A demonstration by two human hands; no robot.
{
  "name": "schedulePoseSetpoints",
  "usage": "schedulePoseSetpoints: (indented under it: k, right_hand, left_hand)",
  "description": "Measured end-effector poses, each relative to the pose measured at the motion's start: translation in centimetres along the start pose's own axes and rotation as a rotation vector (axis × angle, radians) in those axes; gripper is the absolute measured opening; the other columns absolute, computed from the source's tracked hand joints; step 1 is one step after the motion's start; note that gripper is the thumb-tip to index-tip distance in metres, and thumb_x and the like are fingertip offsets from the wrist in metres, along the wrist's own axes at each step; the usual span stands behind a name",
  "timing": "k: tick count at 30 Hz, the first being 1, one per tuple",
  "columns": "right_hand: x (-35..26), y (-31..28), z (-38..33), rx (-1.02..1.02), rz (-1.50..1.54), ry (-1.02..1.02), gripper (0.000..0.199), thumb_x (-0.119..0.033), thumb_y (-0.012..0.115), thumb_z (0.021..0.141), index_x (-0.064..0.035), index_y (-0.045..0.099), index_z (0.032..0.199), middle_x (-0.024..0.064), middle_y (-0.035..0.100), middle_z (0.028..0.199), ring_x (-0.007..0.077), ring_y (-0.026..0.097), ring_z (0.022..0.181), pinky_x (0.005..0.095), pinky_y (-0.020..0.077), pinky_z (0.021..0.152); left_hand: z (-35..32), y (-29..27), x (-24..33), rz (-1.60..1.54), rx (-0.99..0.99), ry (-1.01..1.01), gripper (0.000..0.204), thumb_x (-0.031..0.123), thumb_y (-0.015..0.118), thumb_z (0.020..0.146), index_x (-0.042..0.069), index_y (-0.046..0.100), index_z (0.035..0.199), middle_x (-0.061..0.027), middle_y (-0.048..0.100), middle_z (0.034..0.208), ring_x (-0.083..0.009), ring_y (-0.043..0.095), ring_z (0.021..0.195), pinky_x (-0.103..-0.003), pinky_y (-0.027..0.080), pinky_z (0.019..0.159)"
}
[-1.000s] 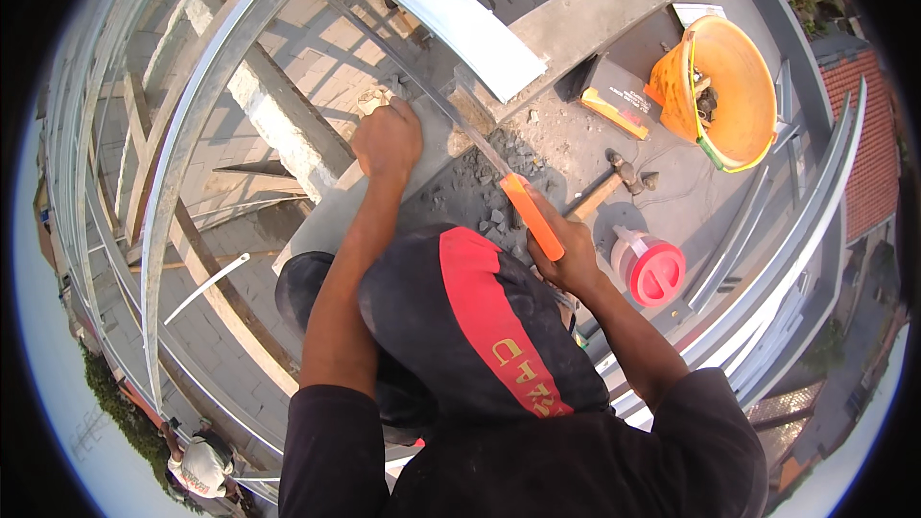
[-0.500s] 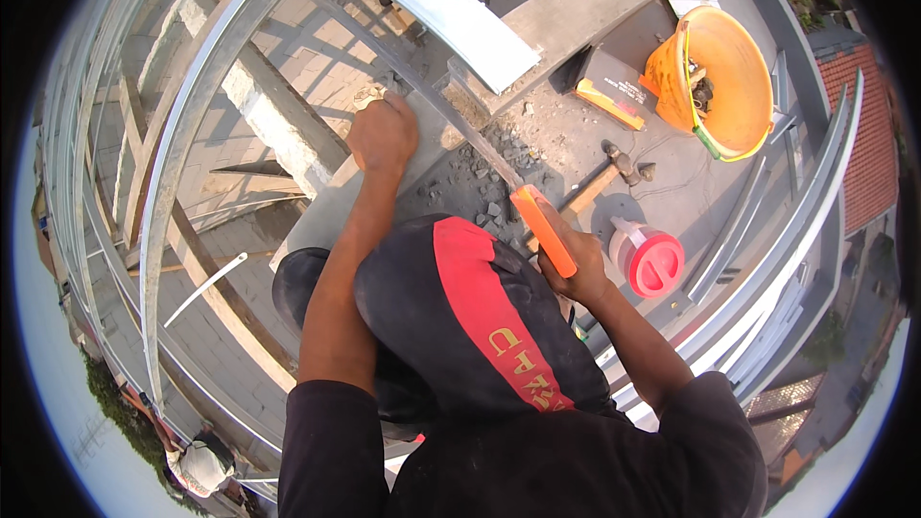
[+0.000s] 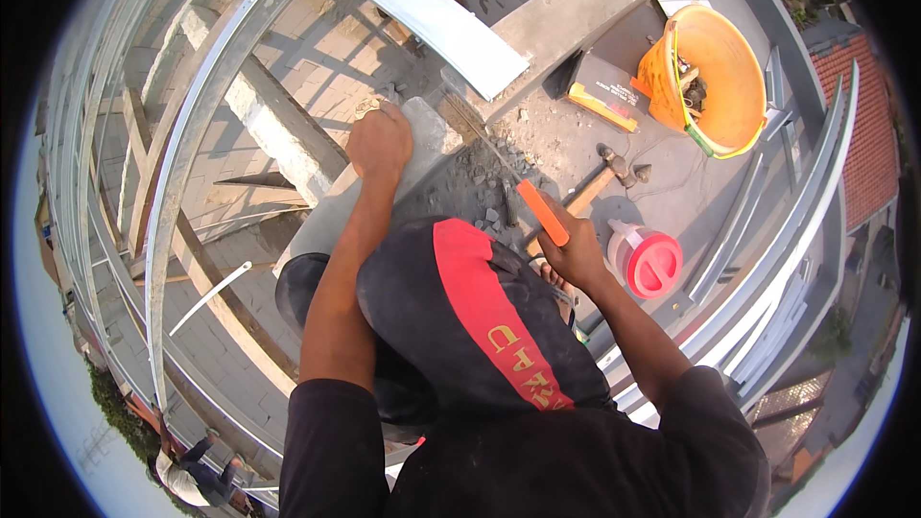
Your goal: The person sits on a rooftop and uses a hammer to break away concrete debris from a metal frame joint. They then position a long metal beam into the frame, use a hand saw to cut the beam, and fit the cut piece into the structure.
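Observation:
My right hand [image 3: 573, 247] is closed around the orange handle of a hand saw [image 3: 531, 194]. Its thin blade slants away to the upper left, reaching the broken gap in the grey concrete ledge [image 3: 336, 216]. My left hand [image 3: 381, 142] is a closed fist resting on that ledge, left of the gap. A small pale-gold lump [image 3: 367, 107] shows at its fingers, too small to name. Grey rubble [image 3: 489, 168] lies beneath the saw. A hammer [image 3: 593, 194] with a wooden handle lies just beyond my right hand, next to a clear jug [image 3: 654, 265] with a pink-red lid.
An orange bucket [image 3: 705, 29] with debris in it stands at the far right beside a dark box [image 3: 606, 91]. A metal sheet [image 3: 432, 14] juts over the ledge. Metal channels and timber beams [image 3: 230, 302] with gaps between them lie left. Another person [image 3: 187, 480] is at lower left.
The saw's handle has tilted and its blade, which stretched far to the upper left, now shows shorter and thinner. My left hand stays almost in place. The other person has changed posture.

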State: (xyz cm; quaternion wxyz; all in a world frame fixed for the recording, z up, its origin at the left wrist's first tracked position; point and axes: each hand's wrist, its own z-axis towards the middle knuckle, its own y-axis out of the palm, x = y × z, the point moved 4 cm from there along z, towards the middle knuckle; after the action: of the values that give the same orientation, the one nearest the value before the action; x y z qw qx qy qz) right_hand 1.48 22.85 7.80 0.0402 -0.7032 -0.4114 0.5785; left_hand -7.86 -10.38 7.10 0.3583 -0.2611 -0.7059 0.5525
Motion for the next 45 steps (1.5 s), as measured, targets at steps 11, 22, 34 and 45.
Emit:
schedulePoseSetpoints:
  k: [11,22,34,45]
  right_hand:
    - [0.1,0.2,0.4,0.063,0.074,-0.023,0.070,-0.007,0.066,0.082,-0.0127,0.052,0.151,0.0228,0.069,0.081,0.0408,0.069,0.071,0.0456,0.0562,0.068]
    - [2.0,-1.6,1.5,-0.031,0.242,0.027,0.057,-0.007,0.061,0.085,0.0006,0.057,0.141,0.0213,0.066,0.078,0.0334,0.065,0.065,0.0392,0.0542,0.066]
    - [1.2,-0.2,-0.1,0.028,0.296,0.063,0.054,-0.005,0.057,0.087,-0.0038,0.061,0.141,0.0123,0.059,0.064,0.0217,0.061,0.054,0.0378,0.0525,0.058]
    - [-1.5,-2.0,-1.2,0.055,0.264,-0.175,0.060,-0.002,0.058,0.084,-0.0037,0.058,0.145,0.0110,0.061,0.069,0.0164,0.063,0.059,0.0330,0.0531,0.061]
  left_hand:
    - [0.0,0.0,-0.1,-0.009,0.018,0.024,0.060,0.036,0.039,0.104,-0.007,0.077,0.088,-0.0323,0.073,0.092,-0.0480,0.073,0.090,-0.053,0.057,0.086]
    - [0.1,-0.1,0.2,0.013,-0.020,-0.003,0.060,0.037,0.039,0.103,-0.007,0.077,0.090,-0.0320,0.073,0.094,-0.0483,0.073,0.090,-0.053,0.056,0.088]
    - [0.1,-0.2,0.3,0.030,-0.018,-0.020,0.061,0.037,0.037,0.104,-0.007,0.077,0.090,-0.0331,0.073,0.097,-0.0494,0.072,0.094,-0.053,0.055,0.091]
    - [0.1,0.0,0.1,0.031,0.025,-0.023,0.060,0.037,0.039,0.103,-0.008,0.076,0.090,-0.0345,0.072,0.096,-0.0504,0.071,0.092,-0.053,0.055,0.089]
